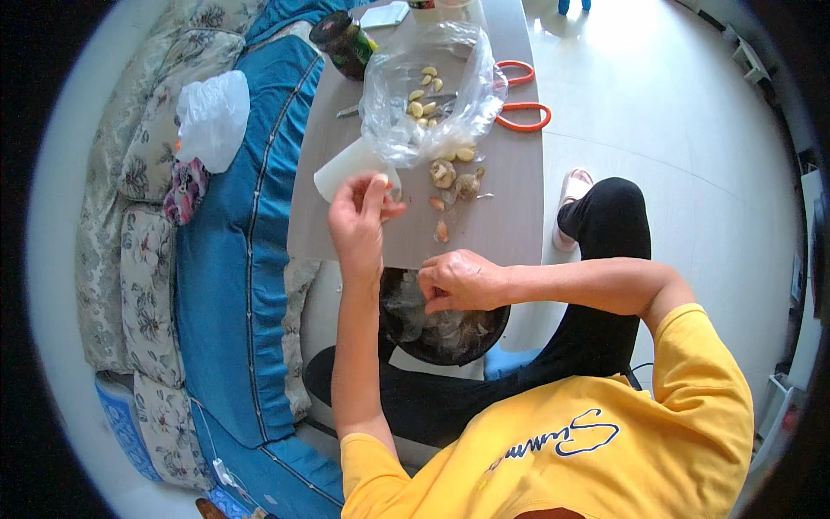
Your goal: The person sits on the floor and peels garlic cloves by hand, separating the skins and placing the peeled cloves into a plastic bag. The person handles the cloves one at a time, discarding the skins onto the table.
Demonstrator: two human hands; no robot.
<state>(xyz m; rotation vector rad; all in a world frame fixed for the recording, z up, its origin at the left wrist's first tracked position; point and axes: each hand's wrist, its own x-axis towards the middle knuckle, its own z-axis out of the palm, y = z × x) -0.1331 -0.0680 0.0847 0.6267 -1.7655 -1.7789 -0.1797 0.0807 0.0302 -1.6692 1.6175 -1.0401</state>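
Note:
My left hand [363,224] is raised over the table's near left part, pinching a pale garlic clove [382,178] between thumb and fingertips. My right hand [462,282] hangs at the table's near edge, above a black bin [447,337] with pale papery skins in it. Its fingers are curled, and whether they hold anything is hidden. Beyond my hands, a clear plastic bag [476,113] lies spread with several peeled cloves [417,109] on it. Garlic bulbs [443,174] and unpeeled cloves [442,231] lie between the bag and my right hand.
Red-handled scissors [525,117] jut over the right edge of the table [512,214]. A white cylinder [340,170] lies beside my left hand. A dark glass jar [343,45] stands at the back left. A blue-covered sofa [214,279] runs along the left.

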